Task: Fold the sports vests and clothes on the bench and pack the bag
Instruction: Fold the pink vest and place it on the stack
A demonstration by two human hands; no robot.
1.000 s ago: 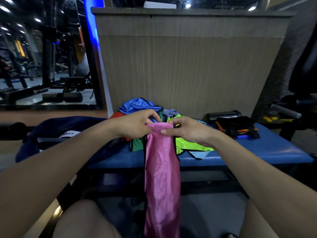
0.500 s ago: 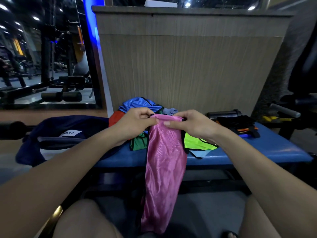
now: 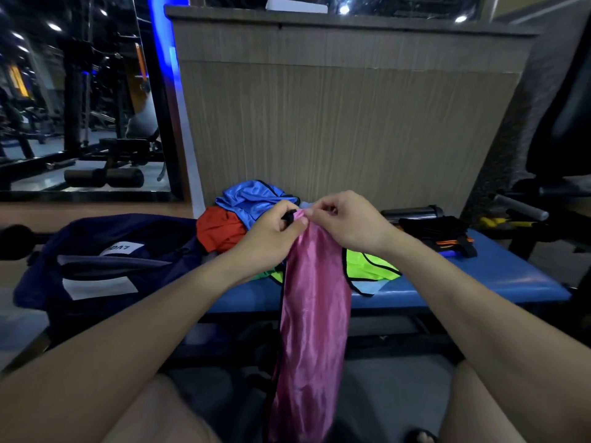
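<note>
behind the blue padded worktop (image 3: 499, 276) a wood-grain partition (image 3: 345, 129) is standing. the left hand (image 3: 271, 233) and right hand (image 3: 348, 223) are meeting above the worktop's front edge, each pinching the top of a pink sports vest (image 3: 313, 330), which is hanging down between the person's knees. a pile of blue, red and neon-yellow vests (image 3: 243, 215) is lying on the worktop behind the hands. a navy bag (image 3: 105, 266) is sitting open at its left end.

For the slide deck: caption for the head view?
Both hands pinch a pink vest hanging before the blue bench.
</note>
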